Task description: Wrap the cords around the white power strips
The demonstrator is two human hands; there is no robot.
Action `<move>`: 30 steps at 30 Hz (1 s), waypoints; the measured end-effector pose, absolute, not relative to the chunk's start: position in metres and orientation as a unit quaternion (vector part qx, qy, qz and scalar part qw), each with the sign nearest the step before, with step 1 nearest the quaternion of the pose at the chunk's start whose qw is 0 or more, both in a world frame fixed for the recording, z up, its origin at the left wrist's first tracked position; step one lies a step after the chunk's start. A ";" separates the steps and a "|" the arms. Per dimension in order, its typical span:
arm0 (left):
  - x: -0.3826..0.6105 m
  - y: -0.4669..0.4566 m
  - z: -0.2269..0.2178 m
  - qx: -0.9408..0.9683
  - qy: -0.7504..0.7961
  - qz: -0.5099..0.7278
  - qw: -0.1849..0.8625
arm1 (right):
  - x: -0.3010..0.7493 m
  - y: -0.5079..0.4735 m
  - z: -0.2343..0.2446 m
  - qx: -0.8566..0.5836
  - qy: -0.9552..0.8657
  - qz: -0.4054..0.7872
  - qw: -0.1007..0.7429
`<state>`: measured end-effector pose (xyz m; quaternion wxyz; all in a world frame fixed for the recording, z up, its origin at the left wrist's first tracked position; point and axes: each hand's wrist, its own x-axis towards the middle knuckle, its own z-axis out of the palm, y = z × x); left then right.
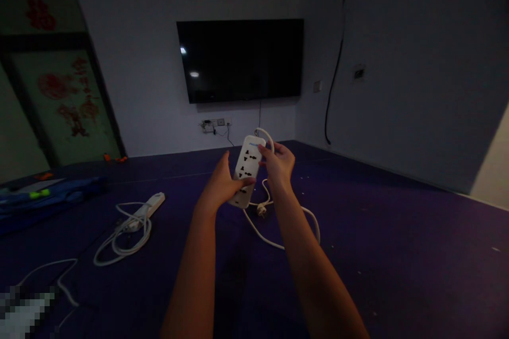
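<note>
We are holding a white strip (248,166) at the centre of the frame, between both hands, its long axis slanting from lower left to upper right. Our left hand (221,186) is gripping the lower half, thumb lying across the sockets, other fingers partly hidden. Our right hand (280,162), nearer the upper end, is pinching the edge with half-curled fingers, beside the looping cord (271,140) (whether it is also gripping the cord, we cannot tell). A plug (261,210) is lying below, between the forearms.
</note>
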<state>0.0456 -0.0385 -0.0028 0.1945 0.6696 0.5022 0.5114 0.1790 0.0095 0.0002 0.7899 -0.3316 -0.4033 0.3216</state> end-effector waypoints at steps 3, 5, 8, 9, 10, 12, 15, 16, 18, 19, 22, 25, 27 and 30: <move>0.055 -0.039 -0.004 0.699 0.490 0.500 0.147 | 0.177 0.004 0.003 -0.332 -0.383 0.314 0.803; 0.059 -0.037 -0.006 0.708 0.479 0.500 0.136 | 0.173 0.000 0.005 -0.326 -0.384 0.309 0.807; 0.061 -0.030 -0.013 0.710 0.469 0.514 0.111 | 0.168 -0.005 0.006 -0.330 -0.404 0.295 0.801; 0.061 -0.027 -0.015 0.709 0.465 0.521 0.100 | 0.166 -0.005 0.006 -0.332 -0.409 0.290 0.799; 0.060 -0.024 -0.016 0.708 0.460 0.528 0.088 | 0.165 -0.006 0.006 -0.332 -0.413 0.288 0.798; 0.057 -0.022 -0.018 0.705 0.456 0.539 0.063 | 0.164 -0.005 0.007 -0.322 -0.411 0.293 0.801; 0.051 -0.025 -0.012 0.691 0.474 0.545 0.027 | 0.167 -0.003 0.009 -0.294 -0.419 0.319 0.798; 0.048 -0.027 -0.009 0.684 0.483 0.546 0.017 | 0.170 -0.003 0.010 -0.287 -0.429 0.328 0.791; 0.045 -0.032 -0.003 0.666 0.501 0.553 0.013 | 0.175 -0.001 0.011 -0.279 -0.462 0.339 0.770; 0.043 -0.034 0.000 0.653 0.509 0.561 0.019 | 0.178 0.000 0.010 -0.281 -0.484 0.339 0.756; 0.038 -0.037 0.005 0.597 0.530 0.600 0.046 | 0.184 0.005 0.007 -0.323 -0.552 0.322 0.698; 0.031 -0.035 0.006 0.550 0.537 0.637 0.058 | 0.188 0.012 0.001 -0.394 -0.615 0.271 0.627; 0.025 -0.032 0.005 0.526 0.540 0.654 0.067 | 0.187 0.016 -0.002 -0.420 -0.656 0.229 0.584; 0.016 -0.027 0.004 0.497 0.541 0.673 0.089 | 0.182 0.017 -0.005 -0.412 -0.695 0.201 0.554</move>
